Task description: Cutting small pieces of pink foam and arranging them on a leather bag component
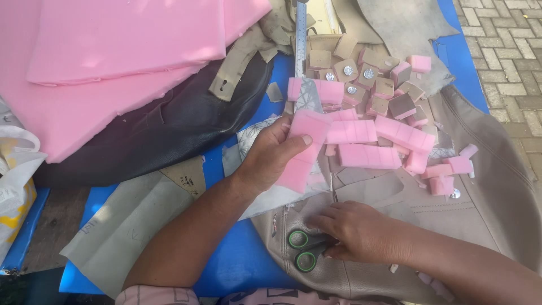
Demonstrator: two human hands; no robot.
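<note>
While the left hand pinches the pink foam strip steady, the right hand, curled onto the scissors, should seat fingers fully in the loops.

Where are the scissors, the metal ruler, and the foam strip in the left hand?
scissors (305, 250): head view, black handle loops.
metal ruler (300, 36): head view, mid-blade.
foam strip (305, 148): head view, middle of the pink face.

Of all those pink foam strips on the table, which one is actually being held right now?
The long strip pinched in the left hand, lifted and angled toward the person. The other strips lie flat and untouched further right. The right hand rests on the scissors.
</note>
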